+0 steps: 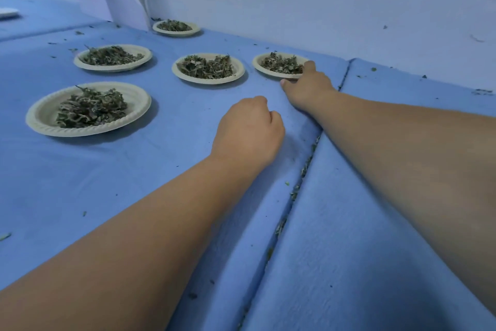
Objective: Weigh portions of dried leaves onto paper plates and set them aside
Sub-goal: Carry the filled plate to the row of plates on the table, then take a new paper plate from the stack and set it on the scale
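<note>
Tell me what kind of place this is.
Probably a makeshift sorting or drying area, not a kitchen. Five cream paper plates of dried green leaves sit on blue padded mats, with leaf crumbs in the mat seam and a plain pale wall behind.

Blue cloth-covered surface (349, 223), dark seam (295, 191), pale blue wall (322, 8)

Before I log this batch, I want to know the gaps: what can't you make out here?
- Head view: left hand is a closed fist; any contents are hidden.
- Right hand covers the near rim of the rightmost leaf-filled paper plate; grip unclear.
- White object is cut off by the left edge.
- No scale in view.
</note>
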